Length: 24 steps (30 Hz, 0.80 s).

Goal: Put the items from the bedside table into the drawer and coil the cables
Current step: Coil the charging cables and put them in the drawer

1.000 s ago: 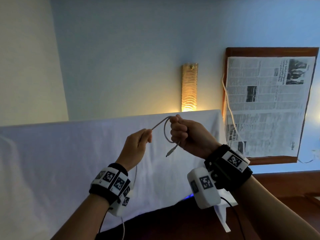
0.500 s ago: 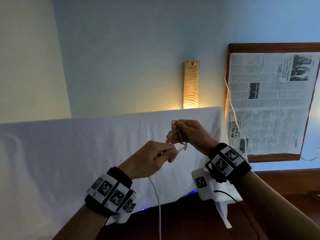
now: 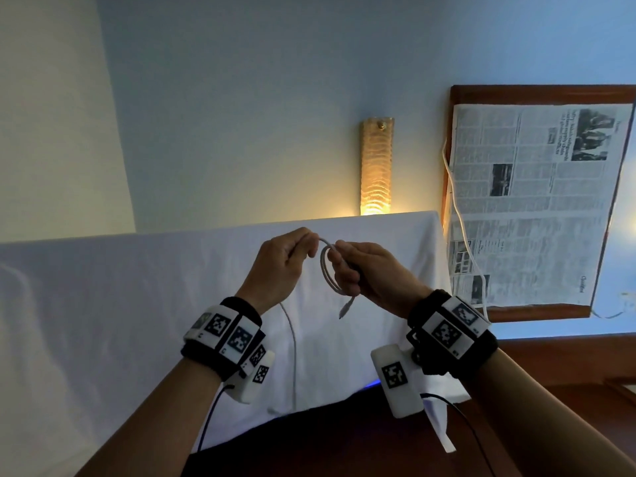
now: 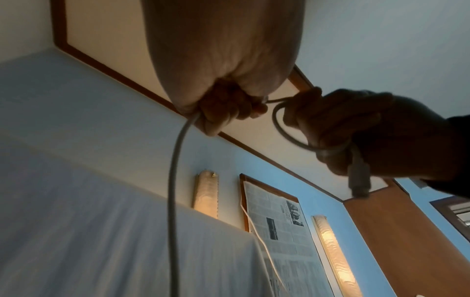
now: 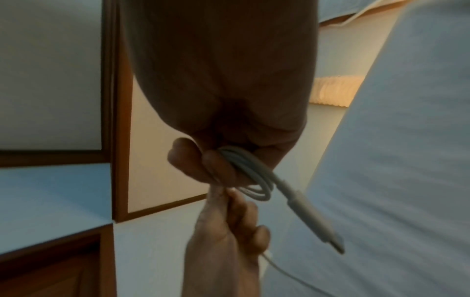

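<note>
Both hands raised mid-air over the white-sheeted bed (image 3: 103, 304), coiling a thin white charging cable (image 3: 328, 270). Right hand (image 3: 371, 273) curls round a small bundle of loops; left hand (image 3: 282, 266) pinches the feeding strand just beside it. To coil well, I judge: keep each turn matching the held loops, lay it flat under the right thumb, let slack slide through the left fingers without twisting. Loops hang roughly upright, long axis vertical; the silver-tipped plug (image 3: 345, 308) points down and toward the person, and the free tail drops straight below the left hand.
</note>
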### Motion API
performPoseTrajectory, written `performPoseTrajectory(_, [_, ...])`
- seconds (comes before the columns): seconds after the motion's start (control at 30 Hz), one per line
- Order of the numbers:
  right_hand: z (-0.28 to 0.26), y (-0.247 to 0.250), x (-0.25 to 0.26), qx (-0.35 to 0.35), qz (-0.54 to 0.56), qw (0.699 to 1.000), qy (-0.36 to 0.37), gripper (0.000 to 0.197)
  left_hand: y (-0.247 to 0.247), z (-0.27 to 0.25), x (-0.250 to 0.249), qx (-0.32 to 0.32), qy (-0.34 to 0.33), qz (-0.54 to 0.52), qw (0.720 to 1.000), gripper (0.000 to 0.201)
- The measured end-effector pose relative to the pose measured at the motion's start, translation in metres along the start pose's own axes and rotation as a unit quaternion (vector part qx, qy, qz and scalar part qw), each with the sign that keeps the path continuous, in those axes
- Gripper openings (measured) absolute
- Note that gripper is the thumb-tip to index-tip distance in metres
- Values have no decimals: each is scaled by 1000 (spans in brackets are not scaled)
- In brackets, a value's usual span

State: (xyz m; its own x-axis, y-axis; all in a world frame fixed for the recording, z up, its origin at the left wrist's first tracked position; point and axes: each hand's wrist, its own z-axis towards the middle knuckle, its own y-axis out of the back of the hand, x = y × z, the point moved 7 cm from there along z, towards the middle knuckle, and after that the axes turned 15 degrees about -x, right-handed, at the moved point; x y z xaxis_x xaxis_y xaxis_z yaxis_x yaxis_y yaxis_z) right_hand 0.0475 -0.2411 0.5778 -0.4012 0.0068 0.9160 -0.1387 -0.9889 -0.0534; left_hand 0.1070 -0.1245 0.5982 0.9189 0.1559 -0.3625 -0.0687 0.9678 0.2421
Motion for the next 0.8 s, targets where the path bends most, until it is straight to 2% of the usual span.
performPoseTrajectory(0.13, [4,1,1,15,105,993,-46,33,-7,-11,15,-1,34,-22,999,36])
performPoseTrajectory(0.23, [9,14,6,-4,226,972,-66,31,-6,-32,49,-9,77,6,997,32])
performPoseTrajectory(0.37, [17,38,10,-68,242,967,-47,31,-5,-77,89,11,99,62,993,32])
performPoseTrajectory(0.43, [20,41,8,-89,196,976,-32,32,-15,-97,89,87,92,80,989,27])
performPoseTrajectory(0.53, [24,37,3,-117,21,992,30,32,-39,-110,49,281,29,108,953,20])
performPoseTrajectory(0.6, [24,29,0,-114,-65,990,52,30,-44,-98,9,339,-5,82,937,23])
performPoseTrajectory(0.7, [24,20,-9,-90,-125,987,48,29,-33,-68,-28,312,-25,17,949,25])
performPoseTrajectory(0.8, [18,18,-11,-76,-169,981,58,35,-9,-33,-29,178,-19,-7,984,27])
